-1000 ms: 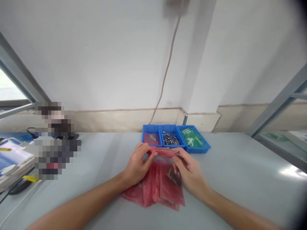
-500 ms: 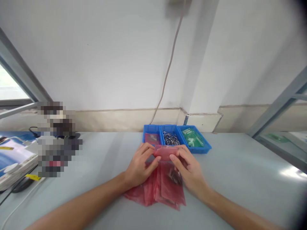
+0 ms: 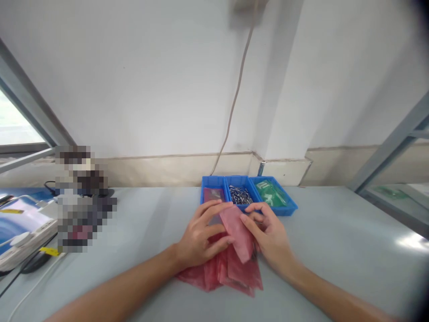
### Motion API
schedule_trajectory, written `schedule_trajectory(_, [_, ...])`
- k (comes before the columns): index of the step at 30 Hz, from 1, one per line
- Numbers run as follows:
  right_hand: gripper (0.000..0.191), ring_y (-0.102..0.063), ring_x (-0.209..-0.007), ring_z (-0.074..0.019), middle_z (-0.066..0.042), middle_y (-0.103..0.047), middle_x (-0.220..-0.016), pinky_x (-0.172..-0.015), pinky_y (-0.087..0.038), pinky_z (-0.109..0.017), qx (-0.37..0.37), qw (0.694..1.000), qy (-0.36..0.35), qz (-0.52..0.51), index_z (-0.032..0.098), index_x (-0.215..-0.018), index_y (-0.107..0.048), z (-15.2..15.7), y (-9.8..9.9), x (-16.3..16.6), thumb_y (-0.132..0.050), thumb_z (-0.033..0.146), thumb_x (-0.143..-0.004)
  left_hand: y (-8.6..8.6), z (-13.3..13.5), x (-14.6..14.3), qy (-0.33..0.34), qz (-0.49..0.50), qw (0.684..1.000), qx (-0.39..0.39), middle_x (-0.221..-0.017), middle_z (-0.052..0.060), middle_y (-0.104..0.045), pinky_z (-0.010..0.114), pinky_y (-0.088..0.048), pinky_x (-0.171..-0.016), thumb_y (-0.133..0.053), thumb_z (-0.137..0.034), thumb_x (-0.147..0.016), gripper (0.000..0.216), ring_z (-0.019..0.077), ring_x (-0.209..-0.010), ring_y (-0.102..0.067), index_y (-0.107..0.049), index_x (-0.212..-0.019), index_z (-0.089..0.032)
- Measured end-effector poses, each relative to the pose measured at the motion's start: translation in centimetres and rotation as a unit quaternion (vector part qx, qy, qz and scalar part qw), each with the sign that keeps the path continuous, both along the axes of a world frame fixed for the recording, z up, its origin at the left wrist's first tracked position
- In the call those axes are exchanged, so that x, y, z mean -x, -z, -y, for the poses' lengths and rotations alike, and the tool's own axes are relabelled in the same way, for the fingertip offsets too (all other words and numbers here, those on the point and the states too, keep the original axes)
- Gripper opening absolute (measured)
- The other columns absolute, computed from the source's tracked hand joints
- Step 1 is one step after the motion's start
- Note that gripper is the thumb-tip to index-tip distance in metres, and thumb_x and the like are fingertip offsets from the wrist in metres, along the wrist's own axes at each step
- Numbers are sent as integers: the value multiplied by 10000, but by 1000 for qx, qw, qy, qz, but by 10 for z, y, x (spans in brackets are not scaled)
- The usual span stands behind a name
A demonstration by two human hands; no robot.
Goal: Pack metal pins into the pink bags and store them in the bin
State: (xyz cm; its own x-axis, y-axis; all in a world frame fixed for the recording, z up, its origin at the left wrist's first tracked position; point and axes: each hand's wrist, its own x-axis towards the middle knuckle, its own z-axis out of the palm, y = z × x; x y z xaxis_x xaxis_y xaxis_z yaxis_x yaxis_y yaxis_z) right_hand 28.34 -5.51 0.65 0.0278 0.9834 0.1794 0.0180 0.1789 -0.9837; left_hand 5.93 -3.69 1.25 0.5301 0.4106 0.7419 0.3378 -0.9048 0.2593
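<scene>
Pinching a folded red plastic bag between thumb and fingers, our right hand is sitting at its three o'clock. Our left hand is resting at nine o'clock, thumb and fingers parted and touching the bag's edge; we cannot tell whether it is gripping. We are holding the bag over a fanned pile of red bags, lying toward six o'clock on the desk. Three blue bins are standing side by side: a red packet at eleven, small metal parts at twelve, green bags toward one.
</scene>
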Motion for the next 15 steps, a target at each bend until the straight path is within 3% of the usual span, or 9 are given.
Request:
schedule_trajectory(3, [353, -407, -375, -89, 78, -532, -598, -362, -324, -222, -10, 1000, -3, 30, 249, -963, -613, 2, -2, -2, -695, 592, -971, 1, 0, 0, 6, -4, 1000, 9, -1402, 123, -672, 505, -463, -1192, -674, -260, -1026, 114, 297, -1402, -531, -686, -1120, -196])
schedule_trajectory(8, [439, -446, -372, -78, 10, -680, -740, -383, -363, -243, -32, 999, 2, 44, 228, -933, -668, 6, -5, -2, -525, 625, -1054, 4, -1, -2, -27, 7, 997, 71, -1294, 108, -686, 481, -482, -1144, -602, -236, -1053, 241, 267, -1296, -587, -623, -1293, -228])
schedule_trajectory(11, [430, -467, -382, -72, -19, -734, -864, -383, -376, -241, -35, 999, -3, 32, 225, -1029, -678, 6, -4, 0, -506, 619, -1064, 7, -3, -3, -59, 40, 993, 93, -1243, 95, -692, 471, -479, -1122, -569, -221, -1064, 233, 263, -1277, -585, -609, -1292, -243])
schedule_trajectory(15, [432, -494, -423, -68, -50, -755, -1065, -395, -427, -233, -31, 999, -6, 40, 250, -1300, -651, 5, -3, 0, -516, 590, -1069, 10, -7, -4, -87, 73, 987, 117, -1280, 98, -669, 457, -476, -1100, -555, -229, -1071, 254, 259, -1257, -586, -593, -1321, -249])
